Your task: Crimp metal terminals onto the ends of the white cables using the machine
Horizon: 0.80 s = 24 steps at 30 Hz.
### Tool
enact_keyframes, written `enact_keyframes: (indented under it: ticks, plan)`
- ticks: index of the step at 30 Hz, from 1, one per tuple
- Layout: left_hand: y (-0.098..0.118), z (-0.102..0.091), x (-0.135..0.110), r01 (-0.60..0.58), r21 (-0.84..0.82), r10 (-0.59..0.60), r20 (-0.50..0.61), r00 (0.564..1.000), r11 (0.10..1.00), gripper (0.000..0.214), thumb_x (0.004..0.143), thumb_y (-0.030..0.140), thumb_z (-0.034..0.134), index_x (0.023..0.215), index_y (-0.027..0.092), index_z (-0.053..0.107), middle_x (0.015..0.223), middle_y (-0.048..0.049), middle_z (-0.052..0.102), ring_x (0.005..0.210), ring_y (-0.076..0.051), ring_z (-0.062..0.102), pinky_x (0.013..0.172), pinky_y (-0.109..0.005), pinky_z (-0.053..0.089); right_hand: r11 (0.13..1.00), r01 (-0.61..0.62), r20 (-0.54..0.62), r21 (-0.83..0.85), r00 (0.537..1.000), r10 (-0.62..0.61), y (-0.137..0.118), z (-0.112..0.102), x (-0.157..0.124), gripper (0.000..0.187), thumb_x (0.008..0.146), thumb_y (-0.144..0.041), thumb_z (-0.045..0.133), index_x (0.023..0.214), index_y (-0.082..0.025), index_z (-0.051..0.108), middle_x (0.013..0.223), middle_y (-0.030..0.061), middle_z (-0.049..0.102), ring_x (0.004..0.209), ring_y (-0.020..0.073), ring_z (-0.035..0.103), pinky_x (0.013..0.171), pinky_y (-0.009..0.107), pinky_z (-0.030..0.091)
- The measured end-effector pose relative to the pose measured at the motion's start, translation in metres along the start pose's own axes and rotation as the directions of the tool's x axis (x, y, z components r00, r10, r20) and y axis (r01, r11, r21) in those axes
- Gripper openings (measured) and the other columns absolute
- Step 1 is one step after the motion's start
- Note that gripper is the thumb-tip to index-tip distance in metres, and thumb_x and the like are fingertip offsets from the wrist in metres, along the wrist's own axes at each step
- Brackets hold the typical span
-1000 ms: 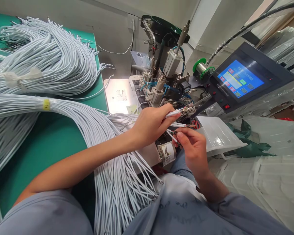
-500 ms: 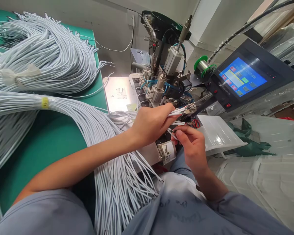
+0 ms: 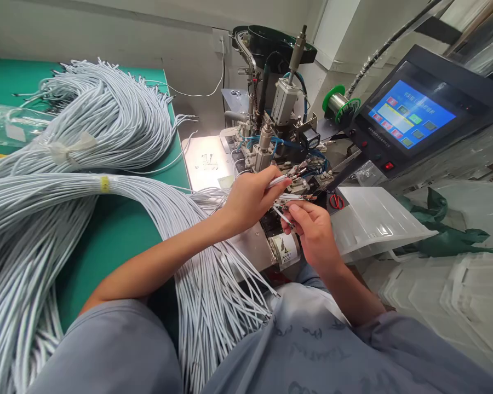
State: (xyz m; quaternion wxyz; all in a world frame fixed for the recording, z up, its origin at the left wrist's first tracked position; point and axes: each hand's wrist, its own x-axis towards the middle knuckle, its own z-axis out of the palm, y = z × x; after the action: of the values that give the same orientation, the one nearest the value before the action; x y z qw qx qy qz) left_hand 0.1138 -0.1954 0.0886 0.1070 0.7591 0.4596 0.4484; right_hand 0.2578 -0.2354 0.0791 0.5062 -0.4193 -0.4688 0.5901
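Note:
My left hand (image 3: 250, 198) is closed round several white cables (image 3: 280, 181), whose stripped ends with bare wires point right, in front of the bench machine (image 3: 267, 143). Just below and to the right, my right hand (image 3: 310, 225) pinches the end of a white cable (image 3: 282, 214) between thumb and fingers. The dark tip of that cable shows at the fingertips; its fine detail is too small to tell. A large bundle of white cables (image 3: 213, 306) drapes off the table under my left forearm and down to my lap.
A second cable bundle (image 3: 119, 115) lies on the green table (image 3: 119, 230). Right of the machine are a solder wire spool (image 3: 337, 104), a touch screen (image 3: 411, 115), red-handled scissors (image 3: 336, 201) and a white plastic tray (image 3: 382, 216). Translucent bins (image 3: 431, 306) stand at the lower right.
The camera view has shifted slightly. The cable ends in my left hand have fanned apart, and my right hand has stayed close beneath them, still pinching a cable end.

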Motion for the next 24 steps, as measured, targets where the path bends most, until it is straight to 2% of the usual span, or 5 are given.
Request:
enact_keyframes:
  ticks: [4,8,12,16,24]
  plan:
    - [-0.002,0.005,-0.001,-0.018,0.060,0.018,0.001,1.000,0.998,0.032,0.092,0.037,0.045,0.066,0.018,0.045,0.049,0.0067,0.038,0.045,-0.007,0.029,0.046,-0.020,0.022,1.000,-0.024,0.000,0.007,1.000,0.024,0.005,-0.003,0.003,0.023,0.073,-0.038,0.065,0.073,-0.015,0.062,0.060,-0.0033,0.053,0.054,0.0072,0.048,0.048,0.020,0.040]
    - [-0.005,0.010,-0.005,-0.104,0.202,0.111,-0.024,0.993,0.974,0.033,0.093,0.039,0.042,0.069,0.017,0.050,0.048,0.0056,0.042,0.043,-0.007,0.033,0.045,-0.020,0.023,0.999,0.005,-0.035,-0.054,0.999,-0.007,0.012,-0.007,0.003,0.024,0.073,-0.039,0.065,0.070,-0.015,0.062,0.057,-0.0038,0.051,0.051,0.0063,0.044,0.047,0.020,0.037]
    - [-0.007,0.011,-0.009,-0.180,0.328,0.200,-0.026,0.980,0.927,0.029,0.094,0.033,0.041,0.075,0.016,0.055,0.050,0.0034,0.049,0.042,-0.008,0.040,0.045,-0.022,0.023,0.987,0.057,-0.071,-0.148,0.995,-0.068,0.014,-0.008,0.003,0.024,0.074,-0.038,0.065,0.068,-0.015,0.063,0.055,-0.0039,0.050,0.050,0.0061,0.040,0.047,0.021,0.035]
    - [-0.008,0.011,-0.010,-0.199,0.407,0.226,-0.020,0.974,0.891,0.029,0.094,0.030,0.038,0.077,0.016,0.056,0.054,0.0007,0.056,0.046,-0.009,0.047,0.045,-0.023,0.024,0.976,0.118,-0.087,-0.181,0.987,-0.136,0.015,-0.007,0.003,0.022,0.075,-0.036,0.064,0.070,-0.015,0.065,0.057,-0.0031,0.053,0.051,0.0067,0.041,0.051,0.022,0.038]
    - [-0.009,0.010,-0.010,-0.272,0.500,0.337,-0.044,0.940,0.822,0.026,0.092,0.022,0.039,0.074,0.014,0.057,0.057,-0.0020,0.061,0.046,-0.010,0.049,0.043,-0.025,0.020,0.967,0.113,-0.114,-0.230,0.983,-0.142,0.018,-0.007,0.005,0.025,0.074,-0.038,0.065,0.069,-0.014,0.067,0.055,-0.0026,0.053,0.050,0.0074,0.042,0.050,0.023,0.038]
